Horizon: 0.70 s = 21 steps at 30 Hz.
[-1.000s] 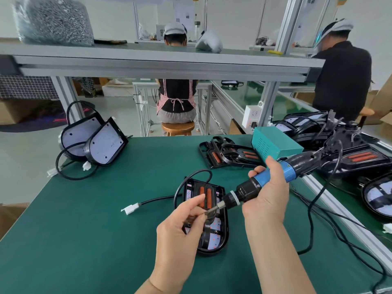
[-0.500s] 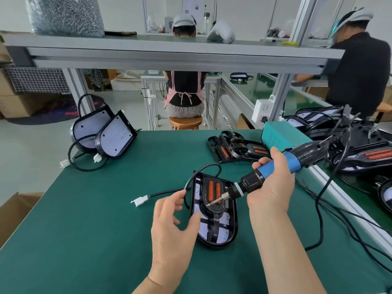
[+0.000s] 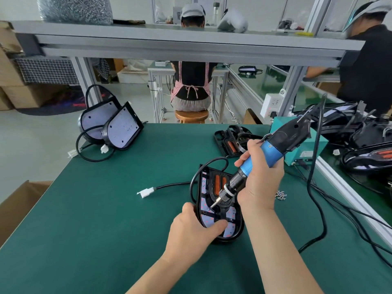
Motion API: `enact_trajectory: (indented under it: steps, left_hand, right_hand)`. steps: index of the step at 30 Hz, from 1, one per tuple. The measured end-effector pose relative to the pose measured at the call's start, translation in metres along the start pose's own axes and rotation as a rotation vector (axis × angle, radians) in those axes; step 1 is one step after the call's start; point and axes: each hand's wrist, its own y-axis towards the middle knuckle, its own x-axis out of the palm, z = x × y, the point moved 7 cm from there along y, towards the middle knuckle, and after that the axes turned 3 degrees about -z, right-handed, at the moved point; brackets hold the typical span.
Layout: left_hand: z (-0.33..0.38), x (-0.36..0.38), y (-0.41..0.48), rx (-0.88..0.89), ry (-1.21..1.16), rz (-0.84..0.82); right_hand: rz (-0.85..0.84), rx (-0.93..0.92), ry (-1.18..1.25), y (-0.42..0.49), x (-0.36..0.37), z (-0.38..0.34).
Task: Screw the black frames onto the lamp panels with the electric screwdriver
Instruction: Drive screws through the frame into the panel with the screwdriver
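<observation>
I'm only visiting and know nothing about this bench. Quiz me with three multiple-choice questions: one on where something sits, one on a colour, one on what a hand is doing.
1. Where on the green table does the teal box stand?
A) far left corner
B) right edge, beyond the electric screwdriver
C) near edge, by the wrists

2. What colour is the electric screwdriver's grip?
A) red
B) yellow
C) blue

3. What is the left hand doing?
A) gripping the near end of the lamp panel
B) lying flat on the table
C) holding a cable

Answers:
1 B: the box shows just past the right hand, at the right edge.
2 C: the barrel in the right hand is blue.
3 A: its thumb lies over the panel's near end.
</observation>
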Motion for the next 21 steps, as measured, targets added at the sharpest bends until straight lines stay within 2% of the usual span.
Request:
enact_trajectory:
  steps: [21]
  left_hand:
    - [0.000,0.003,-0.001,0.024,-0.066,-0.021]
  right_hand:
    - [-0.063,-0.046,-0.031,-0.002,0.010,-0.002]
